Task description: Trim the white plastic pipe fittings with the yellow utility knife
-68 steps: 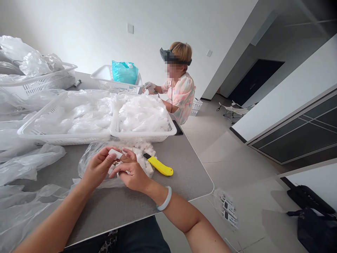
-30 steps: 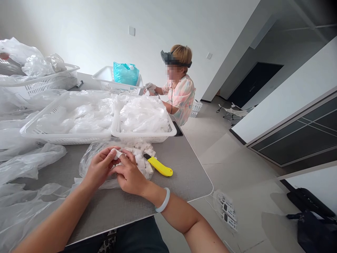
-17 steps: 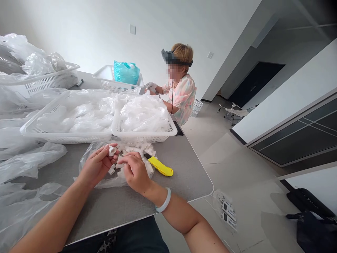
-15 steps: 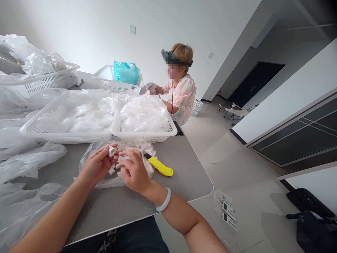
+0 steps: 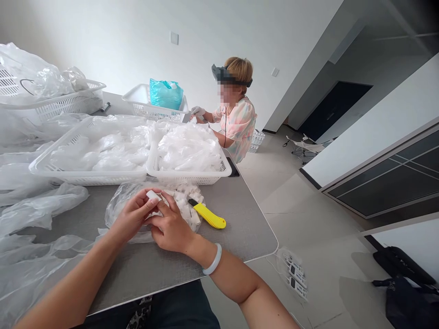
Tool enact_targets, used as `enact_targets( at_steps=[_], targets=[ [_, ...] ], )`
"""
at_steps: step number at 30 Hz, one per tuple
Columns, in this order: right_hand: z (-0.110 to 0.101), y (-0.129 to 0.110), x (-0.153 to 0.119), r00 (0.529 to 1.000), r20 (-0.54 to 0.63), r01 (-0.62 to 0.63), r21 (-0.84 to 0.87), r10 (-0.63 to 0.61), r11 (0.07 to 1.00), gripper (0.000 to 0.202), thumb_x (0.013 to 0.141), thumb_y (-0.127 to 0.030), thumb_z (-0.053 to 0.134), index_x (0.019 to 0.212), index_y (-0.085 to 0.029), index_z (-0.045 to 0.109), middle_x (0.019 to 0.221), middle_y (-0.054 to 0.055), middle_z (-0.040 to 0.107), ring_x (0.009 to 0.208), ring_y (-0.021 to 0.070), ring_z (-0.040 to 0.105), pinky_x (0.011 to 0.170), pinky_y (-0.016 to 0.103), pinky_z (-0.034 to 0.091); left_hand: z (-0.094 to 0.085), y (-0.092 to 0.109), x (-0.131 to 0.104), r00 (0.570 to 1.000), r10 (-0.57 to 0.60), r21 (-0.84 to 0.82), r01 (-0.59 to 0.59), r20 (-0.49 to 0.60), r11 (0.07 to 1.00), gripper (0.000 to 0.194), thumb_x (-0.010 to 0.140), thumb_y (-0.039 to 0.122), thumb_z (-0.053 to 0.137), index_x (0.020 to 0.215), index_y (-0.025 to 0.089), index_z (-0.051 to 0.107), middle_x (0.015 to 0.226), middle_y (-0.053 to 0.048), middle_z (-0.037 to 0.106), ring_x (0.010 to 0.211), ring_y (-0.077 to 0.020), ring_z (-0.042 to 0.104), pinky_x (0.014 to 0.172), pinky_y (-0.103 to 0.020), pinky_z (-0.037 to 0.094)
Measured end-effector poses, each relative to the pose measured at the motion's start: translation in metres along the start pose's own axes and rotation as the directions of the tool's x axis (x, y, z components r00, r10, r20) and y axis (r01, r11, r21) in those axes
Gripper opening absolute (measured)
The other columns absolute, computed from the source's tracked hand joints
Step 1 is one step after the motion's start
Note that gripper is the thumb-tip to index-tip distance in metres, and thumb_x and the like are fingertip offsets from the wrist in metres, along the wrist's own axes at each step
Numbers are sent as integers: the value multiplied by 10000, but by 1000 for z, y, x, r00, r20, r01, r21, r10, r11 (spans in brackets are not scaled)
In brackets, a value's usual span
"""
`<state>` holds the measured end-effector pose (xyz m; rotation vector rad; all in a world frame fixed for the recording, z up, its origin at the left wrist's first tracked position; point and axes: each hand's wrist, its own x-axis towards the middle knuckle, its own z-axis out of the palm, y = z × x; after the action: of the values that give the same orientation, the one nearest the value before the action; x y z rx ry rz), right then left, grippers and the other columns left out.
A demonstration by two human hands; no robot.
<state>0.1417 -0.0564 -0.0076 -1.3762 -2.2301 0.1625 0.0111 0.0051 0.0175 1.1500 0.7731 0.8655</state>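
Between my two hands is a small white tubular piece (image 5: pixel 152 196), like a short plastic pipe fitting, held at a tilt. My left hand (image 5: pixel 134 214) has its thumb and fingers closed round it. My right hand (image 5: pixel 174 230) is bent inward, its fingertips pressed against the piece's right end; part of those fingers is hidden. Beneath both hands lies a clear plastic bag (image 5: pixel 116 205) with several similar white pieces (image 5: pixel 192 194) in and around it. A yellow utility knife (image 5: pixel 211 216) rests just right of the bag, its dark tip pointing to the upper left.
Two white baskets (image 5: pixel 85 178) full of thin plastic bags stand beyond my hands. More loose plastic (image 5: pixel 41 210) covers the table's left. A basket with a blue bag (image 5: pixel 166 94) is farther back, near a seated co-worker (image 5: pixel 240 123). The table's edge (image 5: pixel 264 214) runs along the right.
The white piece has turned, so its open end no longer faces me. My right hand's fingers have come in from beside it and now touch it.
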Motion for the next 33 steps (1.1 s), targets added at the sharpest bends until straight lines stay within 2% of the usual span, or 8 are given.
enact_targets(
  at_steps=[7,10,12,15,17,25,29,33],
  targets=[
    [-12,-5,2,1000,-13,9,222,-7,975,217,871,-163,671,1047,-227,780,1670,12,260,1579,239,147,1254,411,300,-10,1,6,995,4,-220,-26,-100,975,440,621,415,909,960,236,692,855,-31,718,783,-206,688,679,-288,590],
    [-9,-4,0,997,-79,7,257,13,966,242,892,-112,591,996,-215,783,1529,32,515,1540,201,279,1238,368,329,-16,2,8,967,111,-143,-147,-231,979,430,605,390,906,954,253,696,859,-27,723,786,-214,666,705,-306,563],
    [-4,-1,-1,993,-117,5,198,19,980,310,879,-53,521,936,-217,778,1305,36,698,1480,178,390,1247,375,322,-18,2,7,936,218,91,-200,-275,976,372,633,404,872,934,261,708,871,-33,726,766,-219,644,680,-308,523],
    [1,5,-2,990,-141,22,72,-11,997,335,845,-30,503,875,-231,769,1126,24,763,1460,192,413,1258,415,306,-17,0,5,876,434,490,-289,-211,822,207,715,431,783,845,276,738,871,-35,720,723,-212,589,645,-310,455],
    [1,7,-2,988,-144,60,-5,-60,998,319,845,-51,512,866,-240,767,1153,10,754,1472,215,393,1270,432,282,-15,-2,4,844,522,612,-350,-122,709,161,749,438,740,806,287,753,876,-44,723,734,-225,591,651,-320,443],
    [-2,9,-3,976,-95,180,-159,-196,971,292,892,-107,500,881,-230,764,1198,41,731,1434,208,430,1297,404,196,-19,-7,7,846,532,617,-406,-25,674,100,731,338,722,792,323,799,909,-68,721,619,-198,562,603,-312,429],
    [-4,9,-4,984,-121,109,-158,-128,981,264,892,-112,513,878,-210,758,1412,55,615,1446,236,383,1274,419,260,-21,-8,8,817,577,681,-419,-6,601,143,758,342,671,828,327,795,861,-49,716,515,-160,466,582,-306,400],
    [-5,8,-3,996,-76,35,-138,-45,990,246,881,-95,549,919,-213,761,1472,53,559,1468,274,333,1257,459,295,-20,-5,8,859,510,635,-373,-39,676,84,726,313,724,784,311,785,877,-54,724,550,-169,508,593,-291,415]
  ],
)
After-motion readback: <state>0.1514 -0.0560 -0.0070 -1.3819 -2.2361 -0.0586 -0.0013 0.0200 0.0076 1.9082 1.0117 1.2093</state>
